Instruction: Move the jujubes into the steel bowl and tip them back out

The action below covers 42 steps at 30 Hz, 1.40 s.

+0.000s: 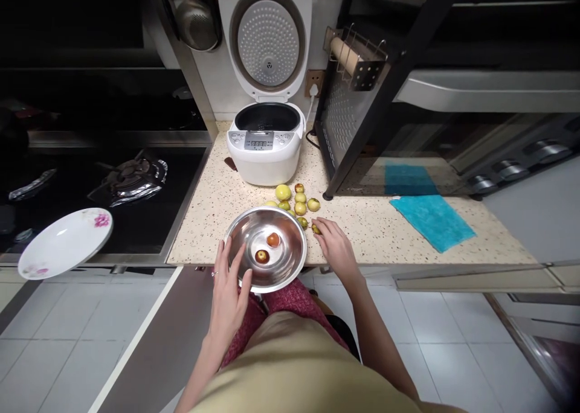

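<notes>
A shiny metal bowl [290,259] sits at the counter's front edge, partly overhanging it. Inside lie a reddish-brown jujube [261,256] and an orange-red one [272,240]. My left hand [229,292] lies over the bowl's left rim, fingers spread, thumb and forefinger reaching above its inside. To the right of the bowl, my right hand [334,244] pinches a brown-and-green jujube [316,228] at the counter surface. Behind the bowl cluster several yellow-green jujubes [299,208], some with brown patches.
A white rice cooker [265,162] stands behind with its lid [268,41] raised. A turquoise cloth [435,221] lies at the right before an oven [453,141]. At left, a floral plate [67,244] rests by the gas burner [131,177]. Below, a cabinet door [167,334] hangs open.
</notes>
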{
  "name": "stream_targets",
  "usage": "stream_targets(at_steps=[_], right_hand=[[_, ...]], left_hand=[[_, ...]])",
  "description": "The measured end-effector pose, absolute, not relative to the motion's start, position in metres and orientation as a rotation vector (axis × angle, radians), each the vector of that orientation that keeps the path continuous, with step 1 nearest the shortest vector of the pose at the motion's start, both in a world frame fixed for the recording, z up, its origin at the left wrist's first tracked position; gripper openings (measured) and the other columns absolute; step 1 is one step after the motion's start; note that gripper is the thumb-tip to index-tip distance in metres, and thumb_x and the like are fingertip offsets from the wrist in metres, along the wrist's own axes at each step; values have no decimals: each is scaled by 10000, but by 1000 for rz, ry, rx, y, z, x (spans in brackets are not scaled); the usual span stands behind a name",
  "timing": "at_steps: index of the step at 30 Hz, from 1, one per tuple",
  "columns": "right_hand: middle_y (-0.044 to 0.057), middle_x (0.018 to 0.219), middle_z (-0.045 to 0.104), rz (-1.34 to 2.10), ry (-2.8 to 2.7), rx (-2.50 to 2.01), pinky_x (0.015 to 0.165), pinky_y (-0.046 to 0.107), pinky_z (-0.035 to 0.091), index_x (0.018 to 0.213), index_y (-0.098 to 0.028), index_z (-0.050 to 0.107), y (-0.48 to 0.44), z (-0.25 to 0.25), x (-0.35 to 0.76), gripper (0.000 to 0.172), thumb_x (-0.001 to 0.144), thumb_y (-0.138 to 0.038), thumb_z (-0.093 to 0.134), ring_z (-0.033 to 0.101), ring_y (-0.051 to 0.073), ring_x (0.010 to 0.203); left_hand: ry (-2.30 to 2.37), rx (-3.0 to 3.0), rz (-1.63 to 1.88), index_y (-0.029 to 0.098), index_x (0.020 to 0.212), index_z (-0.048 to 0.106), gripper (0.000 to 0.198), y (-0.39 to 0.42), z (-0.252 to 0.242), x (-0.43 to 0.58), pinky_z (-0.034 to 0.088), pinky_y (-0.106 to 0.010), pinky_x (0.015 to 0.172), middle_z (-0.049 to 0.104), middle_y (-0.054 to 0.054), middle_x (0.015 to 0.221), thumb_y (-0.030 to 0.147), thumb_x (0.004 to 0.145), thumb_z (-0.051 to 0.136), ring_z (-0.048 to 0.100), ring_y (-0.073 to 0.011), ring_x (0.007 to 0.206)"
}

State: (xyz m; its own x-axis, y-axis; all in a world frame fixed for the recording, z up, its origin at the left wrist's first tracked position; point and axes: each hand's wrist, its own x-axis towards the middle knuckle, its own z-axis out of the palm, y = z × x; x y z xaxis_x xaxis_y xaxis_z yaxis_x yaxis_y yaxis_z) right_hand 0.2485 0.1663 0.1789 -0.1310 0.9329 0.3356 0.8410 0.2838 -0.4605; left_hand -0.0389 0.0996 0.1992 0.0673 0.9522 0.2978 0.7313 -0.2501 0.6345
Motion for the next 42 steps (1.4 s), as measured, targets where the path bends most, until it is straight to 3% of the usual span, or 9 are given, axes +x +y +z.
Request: stream_targets(at_steps=[5, 11, 17, 24, 30, 37, 42], right_hand=[[143, 1180, 668, 279, -1821, -1506, 1005, 491, 538, 1240, -197, 611, 163, 188, 239, 269, 1009, -177, 476, 630, 312, 1147], [130, 1252, 673, 298, -1811, -1336, 1095, 499, 506, 1264, -223, 623, 158, 219, 214, 315, 1018, -150, 442, 611, 291, 1231], [118, 1262, 691, 327, -1874, -1276, 1078, 508, 519, 1278, -221, 630, 151, 238, 202, 314, 1002, -123, 518, 629, 284, 1217], [72, 1073, 746, 573, -2214, -1280, 910, 471, 557, 1100, -196, 674, 143, 239, 177, 301, 877, 8, 673, 670, 284, 1045], [87, 1068, 740, 681, -2257, -1382, 835, 388, 562, 1040, -178, 673, 155, 239, 168, 359, 781, 64, 729, 690, 276, 1043], [99, 1058, 751, 688, -2313, -1433, 839, 368, 549, 1012, -152, 683, 162, 238, 162, 332, 787, 91, 700, 706, 267, 1020], [72, 1084, 762, 745, -2125, -1392, 899, 406, 561, 1036, -183, 710, 164, 245, 177, 227, 872, -26, 711, 716, 250, 1010]], left_hand=[[1694, 2027, 973, 375, 1604, 338, 527, 97, 200, -37, 220, -660, 1288, 224, -53, 1738, 360, 1085, 427, 160, -326, 1631], [1695, 2011, 1004, 381, 1623, 286, 559, 97, 197, -36, 238, -666, 1280, 183, -58, 1747, 364, 1083, 429, 135, -325, 1635], [1680, 2013, 1044, 362, 1628, 280, 574, 99, 196, -35, 232, -649, 1290, 162, -65, 1752, 357, 1078, 444, 134, -331, 1635], [1665, 1945, 1061, 341, 1618, 322, 558, 99, 199, -37, 222, -588, 1315, 175, -53, 1752, 393, 1077, 447, 173, -306, 1631], [1565, 1860, 1032, 310, 1571, 427, 505, 122, 211, -49, 252, -547, 1319, 265, -46, 1729, 442, 1084, 411, 249, -270, 1613], [1498, 1930, 939, 319, 1575, 417, 523, 139, 217, -55, 255, -567, 1314, 250, -44, 1733, 461, 1072, 438, 244, -275, 1614], [1547, 1966, 965, 321, 1581, 403, 547, 133, 213, -52, 287, -582, 1300, 266, -64, 1725, 447, 1056, 489, 265, -296, 1605]])
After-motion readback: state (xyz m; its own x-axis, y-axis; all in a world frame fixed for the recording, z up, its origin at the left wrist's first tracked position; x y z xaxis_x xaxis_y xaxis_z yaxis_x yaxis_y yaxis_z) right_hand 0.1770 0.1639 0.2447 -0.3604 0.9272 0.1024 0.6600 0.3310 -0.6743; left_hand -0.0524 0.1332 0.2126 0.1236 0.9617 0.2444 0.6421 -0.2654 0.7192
